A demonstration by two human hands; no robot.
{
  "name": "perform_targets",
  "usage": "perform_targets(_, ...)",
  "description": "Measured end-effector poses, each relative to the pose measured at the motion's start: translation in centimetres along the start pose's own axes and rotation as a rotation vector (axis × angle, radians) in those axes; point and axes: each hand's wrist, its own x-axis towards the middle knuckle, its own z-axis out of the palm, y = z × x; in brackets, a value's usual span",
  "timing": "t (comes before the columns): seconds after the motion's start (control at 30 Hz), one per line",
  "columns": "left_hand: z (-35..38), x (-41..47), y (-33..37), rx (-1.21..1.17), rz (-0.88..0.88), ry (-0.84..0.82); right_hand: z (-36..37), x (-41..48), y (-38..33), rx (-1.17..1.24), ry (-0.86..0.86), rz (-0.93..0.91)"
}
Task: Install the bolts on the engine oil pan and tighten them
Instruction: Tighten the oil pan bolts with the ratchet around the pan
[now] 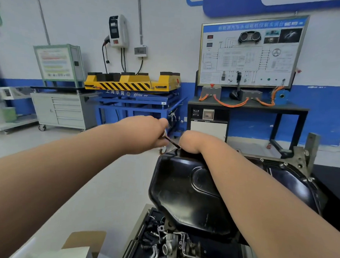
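the black oil pan (182, 191) is seen in the lower middle and right of the frame, mounted bottom-up on an engine (169, 246) whose pipes and fittings show at the bottom edge. a few bolts (285, 164) are seated along the pan's flange at the right.

both bare forearms are stretched up the frame toward the pan's far edge, just above the middle. the left hand (144, 134) is curled round a slim metal tool (171, 142), which is held slanting down and to the right, so that its lower end meets the pan's far rim just beside the right hand (190, 141). the right hand is bent over that rim with the wrist resting on the pan. its fingers are hidden behind the edge, so it cannot be told whether anything is held or how far they are curled. the tool's working end is covered there too.

a cardboard box (84, 241) is seen at the lower left. along the back wall, a grey drawer cabinet (65, 111) is placed at the left, a yellow and black striped platform (128, 83) is carried on a blue lift cart (135, 102) in the middle, and a wiring training board (251, 52) is stood on a dark bench (249, 106) in the upper right. a white charger unit (118, 30) is fixed to the wall above the cart.
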Motion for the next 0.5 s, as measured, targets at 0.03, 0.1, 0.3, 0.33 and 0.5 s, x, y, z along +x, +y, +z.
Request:
perform_targets(0.03, 0.2, 0.0, 0.4, -0.227, -0.125, -0.034, 0.0, 0.0, 0.0, -0.002, 0.000, -0.001)
perform_targets(0.1, 0.4, -0.1, 1.0, -0.738, -0.397, -0.067, 0.0, 0.0, 0.0, -0.004, 0.004, -0.008)
perform_targets(0.3, -0.1, -0.2, 0.8, 0.146, 0.058, 0.085, -0.1, -0.4, -0.3, -0.004, 0.035, 0.008)
perform_targets(0.33, -0.5, -0.1, 0.3, 0.252, 0.139, 0.078, -0.1, -0.6, -0.3, -0.009, 0.045, 0.011)
perform_targets(0.5, -0.9, 0.3, 0.9, -0.056, -0.082, -0.020, -0.2, -0.8, -0.4, 0.043, 0.061, 0.016)
